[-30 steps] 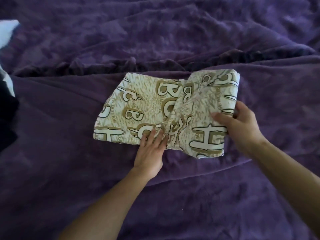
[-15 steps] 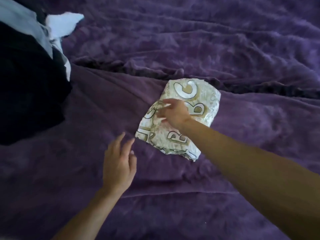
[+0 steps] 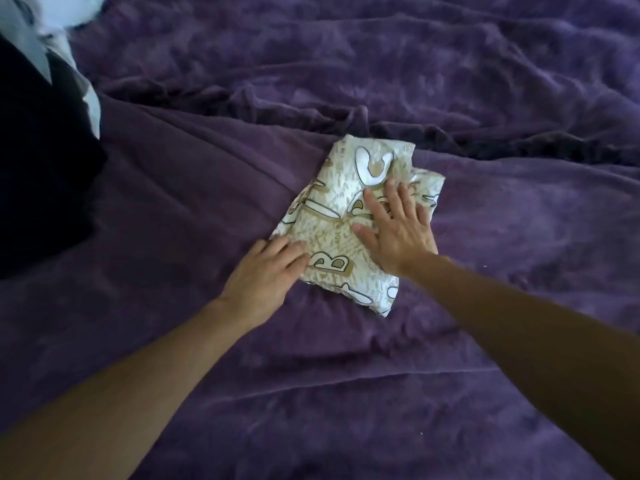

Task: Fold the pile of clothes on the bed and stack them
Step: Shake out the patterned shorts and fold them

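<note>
The purple bedspread (image 3: 485,81) carries it all. A dark heap of clothes (image 3: 41,168) sits at the far left, and I can't tell whether it's folded or still waiting. The lettered cloth (image 3: 332,216) lies mid-bed as a small packet — nearly done, I reckon, but not yet stacked. A second ago it lay twice as wide. My right hand (image 3: 394,233) presses flat on it, fingers straight. My left hand (image 3: 266,271) — hovering clear half a second ago — now rests on its near-left edge, fingers straight too.

Right hand (image 3: 398,233) flat, fingers (image 3: 375,206) spread; left hand (image 3: 266,275) flat, palm down, arms extended.
</note>
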Action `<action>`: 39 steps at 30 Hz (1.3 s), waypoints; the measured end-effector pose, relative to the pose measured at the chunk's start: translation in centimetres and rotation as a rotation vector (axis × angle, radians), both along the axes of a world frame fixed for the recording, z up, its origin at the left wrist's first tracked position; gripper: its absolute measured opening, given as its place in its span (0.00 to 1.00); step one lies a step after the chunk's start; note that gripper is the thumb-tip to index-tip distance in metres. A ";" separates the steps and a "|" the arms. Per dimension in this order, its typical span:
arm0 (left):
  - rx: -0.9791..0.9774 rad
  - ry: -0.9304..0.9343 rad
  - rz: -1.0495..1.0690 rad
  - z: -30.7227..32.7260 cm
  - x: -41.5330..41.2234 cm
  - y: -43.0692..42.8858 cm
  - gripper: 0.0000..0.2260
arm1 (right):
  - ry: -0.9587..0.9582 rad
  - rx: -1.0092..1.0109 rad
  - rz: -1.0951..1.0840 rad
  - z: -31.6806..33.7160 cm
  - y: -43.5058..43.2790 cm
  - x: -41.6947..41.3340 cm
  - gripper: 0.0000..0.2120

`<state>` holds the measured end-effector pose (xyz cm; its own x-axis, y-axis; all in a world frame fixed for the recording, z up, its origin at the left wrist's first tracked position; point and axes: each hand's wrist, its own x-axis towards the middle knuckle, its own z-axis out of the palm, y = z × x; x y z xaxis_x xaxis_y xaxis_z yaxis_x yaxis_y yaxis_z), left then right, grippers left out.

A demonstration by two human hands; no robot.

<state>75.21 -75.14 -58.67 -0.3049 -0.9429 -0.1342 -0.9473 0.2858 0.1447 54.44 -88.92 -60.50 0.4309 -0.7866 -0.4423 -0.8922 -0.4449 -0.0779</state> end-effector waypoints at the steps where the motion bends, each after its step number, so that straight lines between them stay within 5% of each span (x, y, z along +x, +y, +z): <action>1: 0.057 -0.023 -0.003 0.1 0.1 0.5 0.16 | 0.020 0.017 0.009 -0.2 0.0 -0.1 0.32; 4: -0.021 0.107 0.121 1.0 -1.1 -0.6 0.15 | -0.093 -0.193 0.041 0.5 -1.3 0.4 0.30; 7: -0.081 0.051 0.147 0.6 -2.9 -2.7 0.15 | -0.177 -0.353 0.294 0.9 -3.3 2.8 0.27; 10: 0.127 -0.104 0.123 -1.8 -2.3 -2.4 0.29 | -0.008 -0.153 0.393 0.1 -6.8 5.2 0.30; 14: 0.182 -0.197 0.090 -4.7 0.1 -1.5 0.33 | 0.132 0.017 0.113 -0.8 -10.9 3.9 0.33; 17: 0.186 -0.170 0.065 -5.2 0.3 -1.7 0.33 | 0.031 -0.158 0.021 0.8 -9.4 2.4 0.32; 21: 0.185 -0.104 0.071 -4.6 0.6 -1.7 0.32 | -0.267 -0.293 0.276 2.2 1.3 0.1 0.33; 26: 0.238 -0.098 0.057 -4.6 0.3 -1.7 0.30 | 0.146 0.068 0.267 -0.7 7.0 -5.6 0.38; 31: 0.160 -0.029 0.061 -2.5 -0.1 -1.4 0.32 | 0.000 0.019 0.216 1.2 7.4 -4.9 0.44; 35: 0.125 -0.085 -0.095 -2.1 -0.9 -0.4 0.44 | 0.002 -0.115 0.234 1.2 9.1 -2.8 0.50; 39: 0.215 -0.131 0.088 -3.3 -2.6 -2.2 0.46 | 0.069 -0.103 0.100 -1.1 8.6 -0.9 0.32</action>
